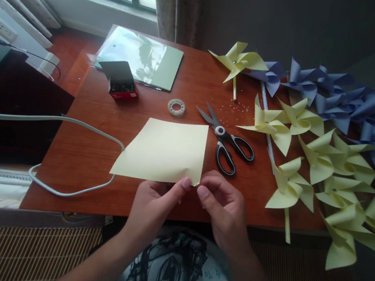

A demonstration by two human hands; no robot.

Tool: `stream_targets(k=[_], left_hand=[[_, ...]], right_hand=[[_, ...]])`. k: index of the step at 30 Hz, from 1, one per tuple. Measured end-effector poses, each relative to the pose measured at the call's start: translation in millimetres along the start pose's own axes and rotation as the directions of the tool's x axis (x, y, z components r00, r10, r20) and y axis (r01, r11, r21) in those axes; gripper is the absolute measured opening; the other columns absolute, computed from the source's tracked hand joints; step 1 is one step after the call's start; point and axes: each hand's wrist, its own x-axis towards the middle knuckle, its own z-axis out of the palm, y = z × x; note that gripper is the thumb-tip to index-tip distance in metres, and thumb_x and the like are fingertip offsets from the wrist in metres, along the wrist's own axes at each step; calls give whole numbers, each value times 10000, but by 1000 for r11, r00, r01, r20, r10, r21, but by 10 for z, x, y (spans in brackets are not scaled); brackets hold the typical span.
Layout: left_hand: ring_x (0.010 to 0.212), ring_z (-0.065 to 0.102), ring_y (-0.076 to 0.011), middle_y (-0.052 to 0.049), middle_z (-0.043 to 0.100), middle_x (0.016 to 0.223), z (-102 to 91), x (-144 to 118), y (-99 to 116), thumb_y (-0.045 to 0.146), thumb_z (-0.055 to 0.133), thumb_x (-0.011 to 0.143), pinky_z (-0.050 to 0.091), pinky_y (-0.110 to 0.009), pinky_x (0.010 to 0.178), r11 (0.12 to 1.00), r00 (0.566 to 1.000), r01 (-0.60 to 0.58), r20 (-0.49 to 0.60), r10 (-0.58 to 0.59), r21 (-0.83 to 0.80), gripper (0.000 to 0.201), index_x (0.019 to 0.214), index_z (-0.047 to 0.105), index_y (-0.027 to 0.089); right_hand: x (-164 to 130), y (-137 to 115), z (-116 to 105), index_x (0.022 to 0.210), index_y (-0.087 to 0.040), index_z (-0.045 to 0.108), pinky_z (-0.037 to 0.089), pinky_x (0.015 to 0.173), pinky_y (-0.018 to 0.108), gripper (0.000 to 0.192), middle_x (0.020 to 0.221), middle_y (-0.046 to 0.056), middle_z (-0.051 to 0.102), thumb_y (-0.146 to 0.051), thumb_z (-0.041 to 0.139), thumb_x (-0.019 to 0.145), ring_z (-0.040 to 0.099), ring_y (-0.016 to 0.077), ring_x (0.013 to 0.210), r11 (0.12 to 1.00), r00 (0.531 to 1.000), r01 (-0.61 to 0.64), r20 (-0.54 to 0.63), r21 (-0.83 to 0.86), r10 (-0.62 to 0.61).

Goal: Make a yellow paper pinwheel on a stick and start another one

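**Wooden desk by the window, yellow sheet in hand**

On the desk (85, 154) I see my left hand (153, 205) and right hand (222, 205) pinching the near edge of the yellow paper square (163, 151). Scissors (227, 141) lie just right, tape roll (176, 107) behind, pinwheels (326, 163) farther right.

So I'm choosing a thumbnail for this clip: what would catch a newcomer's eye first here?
First, the heap of yellow pinwheels and blue pinwheels spread down the right side of the wooden table. Next, the pale yellow sheet of paper at the table's near edge, its near right corner pinched between the left hand and the right hand. Black-handled scissors lie just beyond it.
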Motion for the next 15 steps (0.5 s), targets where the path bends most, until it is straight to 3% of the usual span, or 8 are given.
stream_targets(k=[9, 15], left_hand=[[814, 718, -246, -22, 687, 593, -5, -10, 14, 388, 826, 782, 561, -313, 770, 996, 999, -31, -31, 34, 85, 273, 663, 703, 175], [832, 742, -223, -11, 715, 620, 41, -23, 53, 345, 828, 794, 575, -310, 882, 996, 997, -72, -9, 72, 45, 225, 680, 731, 177]], right_hand=[[-5, 15, -3, 873, -231, 707, 478, 732, 247, 54, 862, -15, 610, -252, 710, 923, 587, 128, 811, 1000, 1000, -5, -2, -1, 5], [-12, 30, 0, 878, -232, 701, 468, 731, 257, 60, 884, -8, 612, -267, 709, 926, 584, 137, 827, 1000, 1000, -14, -19, -3, 14]])
